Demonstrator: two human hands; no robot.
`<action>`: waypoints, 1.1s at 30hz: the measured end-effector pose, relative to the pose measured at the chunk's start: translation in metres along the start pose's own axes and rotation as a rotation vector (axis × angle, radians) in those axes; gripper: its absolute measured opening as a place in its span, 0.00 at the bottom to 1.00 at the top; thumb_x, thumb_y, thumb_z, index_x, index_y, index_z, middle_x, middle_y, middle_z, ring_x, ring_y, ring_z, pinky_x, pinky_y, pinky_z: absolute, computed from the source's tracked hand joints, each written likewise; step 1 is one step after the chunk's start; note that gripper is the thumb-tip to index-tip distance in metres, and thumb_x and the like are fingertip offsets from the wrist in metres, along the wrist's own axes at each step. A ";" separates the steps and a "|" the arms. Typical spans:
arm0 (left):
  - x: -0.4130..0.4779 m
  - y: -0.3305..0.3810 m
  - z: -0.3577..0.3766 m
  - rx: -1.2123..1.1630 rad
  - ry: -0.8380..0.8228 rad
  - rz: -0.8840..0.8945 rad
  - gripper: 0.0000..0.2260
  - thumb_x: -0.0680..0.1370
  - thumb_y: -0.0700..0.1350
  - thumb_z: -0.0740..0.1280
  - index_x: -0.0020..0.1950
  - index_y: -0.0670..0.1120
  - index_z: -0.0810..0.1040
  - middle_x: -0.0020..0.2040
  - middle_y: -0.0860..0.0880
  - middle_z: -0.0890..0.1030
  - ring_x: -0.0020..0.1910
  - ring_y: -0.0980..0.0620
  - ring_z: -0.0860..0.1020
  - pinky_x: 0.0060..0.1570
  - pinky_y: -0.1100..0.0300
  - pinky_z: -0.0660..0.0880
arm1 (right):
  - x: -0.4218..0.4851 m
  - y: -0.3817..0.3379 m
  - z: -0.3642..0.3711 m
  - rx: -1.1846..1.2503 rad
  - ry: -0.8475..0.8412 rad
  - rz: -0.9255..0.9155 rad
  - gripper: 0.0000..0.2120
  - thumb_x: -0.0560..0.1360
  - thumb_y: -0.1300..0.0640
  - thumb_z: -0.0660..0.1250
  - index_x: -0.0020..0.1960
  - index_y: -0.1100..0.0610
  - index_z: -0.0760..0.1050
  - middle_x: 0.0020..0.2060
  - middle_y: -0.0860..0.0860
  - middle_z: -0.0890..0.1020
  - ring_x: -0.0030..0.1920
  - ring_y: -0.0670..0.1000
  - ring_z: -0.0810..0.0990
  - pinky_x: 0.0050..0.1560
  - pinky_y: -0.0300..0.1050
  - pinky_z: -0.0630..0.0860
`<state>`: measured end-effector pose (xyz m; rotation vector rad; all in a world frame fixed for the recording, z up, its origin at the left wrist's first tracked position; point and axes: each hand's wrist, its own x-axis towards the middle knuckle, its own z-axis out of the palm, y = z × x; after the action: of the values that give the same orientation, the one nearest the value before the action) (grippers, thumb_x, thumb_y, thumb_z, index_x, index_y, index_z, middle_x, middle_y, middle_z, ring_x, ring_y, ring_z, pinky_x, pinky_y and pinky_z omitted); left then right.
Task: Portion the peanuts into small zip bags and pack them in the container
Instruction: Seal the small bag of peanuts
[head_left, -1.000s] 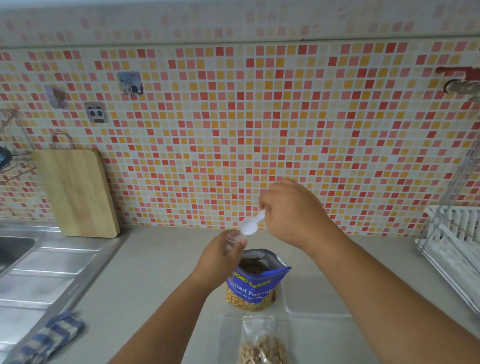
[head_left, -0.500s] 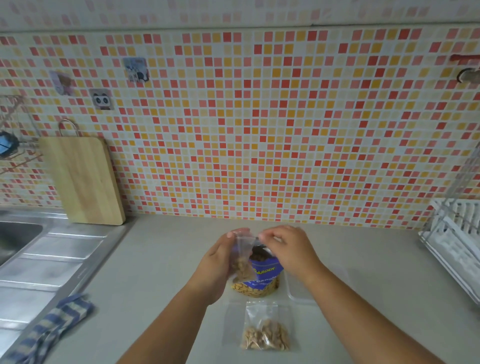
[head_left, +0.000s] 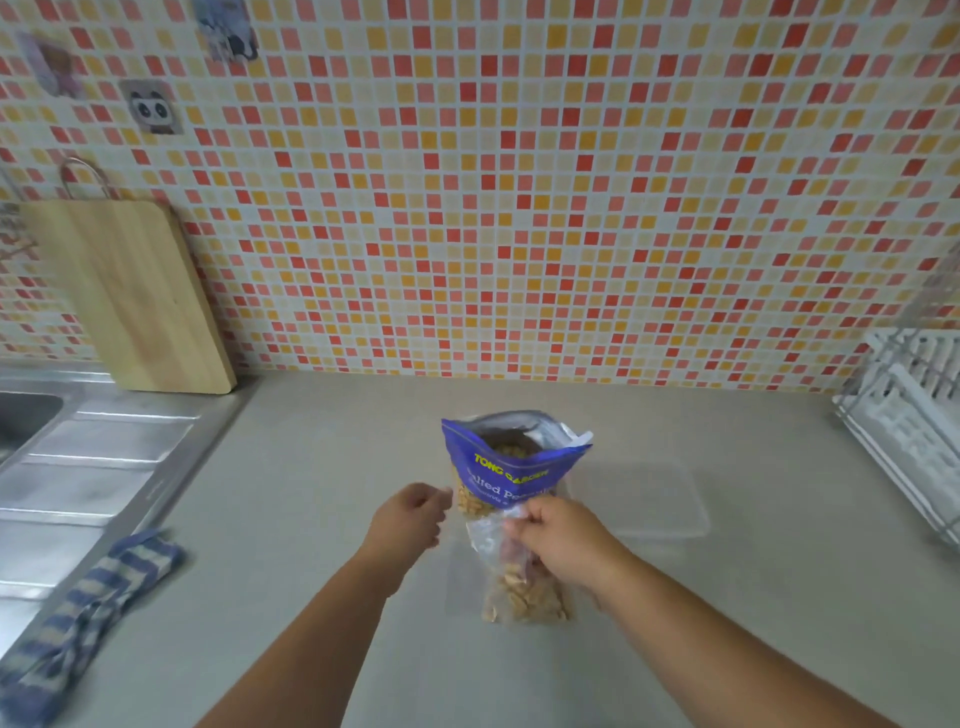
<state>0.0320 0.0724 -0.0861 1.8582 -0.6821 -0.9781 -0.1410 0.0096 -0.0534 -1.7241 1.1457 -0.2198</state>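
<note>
The right hand (head_left: 558, 540) is pinched shut on the top edge of a small zip bag (head_left: 511, 582) — a grip at the seal strip, which reads as either pressing the zip closed or lifting the bag by its mouth so the nuts settle to the bottom. The left hand (head_left: 410, 514) is loosely curled just beside the bag's other corner; whether its fingertips touch the plastic I cannot tell, and it seems to hold nothing.

The zip bag hangs low over the middle of the counter (head_left: 322, 519), near its front edge, clear and crinkled, with pale tan peanuts heaped in its lower half. A second flat clear bag may lie under it, though the blur hides that.

Just behind stands the blue peanut pouch (head_left: 511, 467), upright with its mouth open toward the person — sensible, since it keeps the supply within reach for the next portion. To its right, toward the dish rack (head_left: 909, 421), rests the clear container (head_left: 649, 504), shallow and apparently still empty, close enough that a sealed bag can go straight in. A striped cloth (head_left: 88, 613) lies by the sink edge
</note>
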 end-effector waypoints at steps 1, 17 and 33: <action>0.007 -0.015 0.004 0.172 -0.002 -0.009 0.06 0.76 0.49 0.66 0.43 0.48 0.78 0.40 0.47 0.78 0.35 0.49 0.75 0.44 0.55 0.76 | 0.004 0.010 0.006 -0.001 0.024 0.052 0.12 0.76 0.55 0.65 0.33 0.53 0.74 0.38 0.54 0.84 0.36 0.53 0.80 0.43 0.50 0.79; 0.025 -0.041 -0.012 0.520 0.067 0.054 0.06 0.72 0.40 0.66 0.41 0.51 0.75 0.41 0.51 0.78 0.41 0.51 0.74 0.33 0.69 0.66 | 0.038 0.040 0.050 -0.316 0.187 0.112 0.10 0.75 0.48 0.63 0.50 0.50 0.80 0.51 0.53 0.83 0.53 0.55 0.79 0.48 0.42 0.74; -0.031 0.032 -0.018 -0.091 -0.374 0.063 0.05 0.70 0.39 0.73 0.45 0.45 0.85 0.33 0.51 0.77 0.32 0.55 0.71 0.41 0.62 0.72 | -0.004 -0.007 0.023 0.287 0.322 -0.193 0.11 0.76 0.56 0.67 0.36 0.45 0.75 0.32 0.44 0.78 0.33 0.39 0.73 0.36 0.29 0.69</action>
<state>0.0291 0.0906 -0.0417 1.5789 -0.8950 -1.3091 -0.1252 0.0275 -0.0572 -1.5757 1.1104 -0.7670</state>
